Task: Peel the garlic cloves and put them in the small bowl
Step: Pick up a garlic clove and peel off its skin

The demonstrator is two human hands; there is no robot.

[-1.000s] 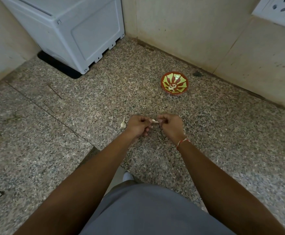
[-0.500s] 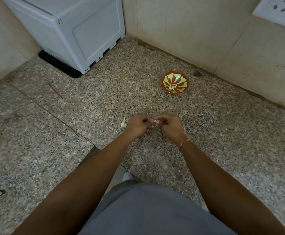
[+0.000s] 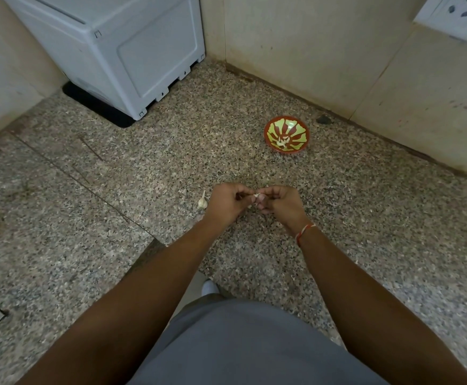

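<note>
Now the garlic clove [image 3: 256, 195] sits pinched between left hand [image 3: 226, 202] and right hand [image 3: 278, 202] fingertips.

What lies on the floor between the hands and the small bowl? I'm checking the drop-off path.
Nothing: the head view shows bare speckled floor between the hands' garlic clove and the small bowl.
</note>
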